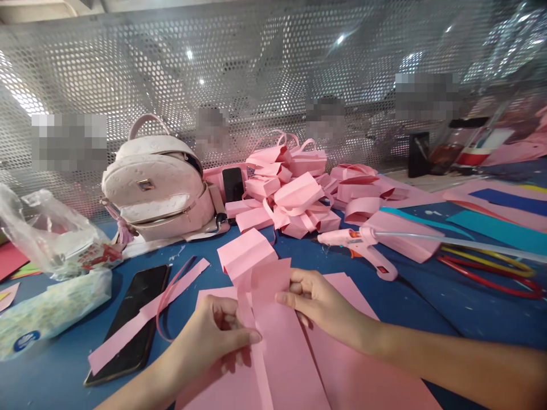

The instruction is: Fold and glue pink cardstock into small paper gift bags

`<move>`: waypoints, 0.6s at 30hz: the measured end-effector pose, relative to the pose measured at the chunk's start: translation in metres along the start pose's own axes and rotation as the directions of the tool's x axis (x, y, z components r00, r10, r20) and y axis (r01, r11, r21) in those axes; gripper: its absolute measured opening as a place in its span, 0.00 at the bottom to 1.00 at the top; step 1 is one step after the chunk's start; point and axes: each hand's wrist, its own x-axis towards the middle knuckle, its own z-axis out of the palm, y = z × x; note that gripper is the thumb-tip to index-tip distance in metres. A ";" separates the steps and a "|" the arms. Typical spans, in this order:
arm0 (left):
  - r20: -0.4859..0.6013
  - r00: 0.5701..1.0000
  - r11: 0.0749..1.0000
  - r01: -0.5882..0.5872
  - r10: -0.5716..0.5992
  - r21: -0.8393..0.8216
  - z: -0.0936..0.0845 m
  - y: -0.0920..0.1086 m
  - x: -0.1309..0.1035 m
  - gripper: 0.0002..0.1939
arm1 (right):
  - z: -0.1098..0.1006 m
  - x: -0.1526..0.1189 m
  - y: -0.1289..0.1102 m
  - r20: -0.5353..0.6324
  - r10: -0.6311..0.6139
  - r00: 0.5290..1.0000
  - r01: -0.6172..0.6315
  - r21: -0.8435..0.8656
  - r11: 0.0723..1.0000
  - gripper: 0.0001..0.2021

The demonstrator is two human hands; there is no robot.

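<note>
A long piece of pink paper [284, 341] with a folded strip along its left side is held up between my hands. My left hand [222, 333] pinches the narrow folded edge, thumb on top. At the upper right edge of the same paper, my right hand [314, 296] grips with the thumb in front and the fingers behind. Larger pink sheets [363, 364] lie underneath on the blue table. Just beyond the held paper sits a small folded pink paper box [245, 253]. Whether it touches the paper, I cannot tell.
A pink glue gun [363, 245] with a clear stick lies right of centre. Folded pink paper bags [299, 199] are heaped behind. A black phone [132, 319] under a pink strip [145, 313], a tissue pack [55, 313] and a white backpack [158, 188] stand left. Red scissors handles [491, 279] lie right.
</note>
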 end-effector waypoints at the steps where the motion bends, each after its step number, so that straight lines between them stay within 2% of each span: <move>1: -0.008 1.000 1.000 -0.004 0.004 -0.003 0.000 0.000 0.000 0.18 | 0.000 0.000 0.000 -0.003 -0.003 1.000 0.003 0.000 1.000 0.13; 6: 0.015 0.998 0.997 -0.066 0.066 -0.037 0.000 0.002 -0.004 0.14 | -0.001 0.000 -0.003 -0.007 0.004 1.000 -0.005 -0.011 1.000 0.15; 9: 0.059 0.997 0.999 -0.038 0.039 -0.018 0.000 0.002 -0.004 0.13 | -0.001 -0.002 -0.005 -0.007 0.020 1.000 -0.020 -0.004 1.000 0.17; 14: -0.001 1.000 0.999 -0.006 0.006 -0.042 0.000 0.000 0.001 0.15 | 0.003 -0.003 -0.010 0.104 0.058 0.993 -0.061 0.024 0.998 0.21; 18: -0.023 1.000 0.999 -0.014 0.013 -0.051 -0.001 0.001 0.001 0.17 | 0.004 -0.003 -0.010 0.054 0.065 0.996 -0.064 -0.012 0.998 0.21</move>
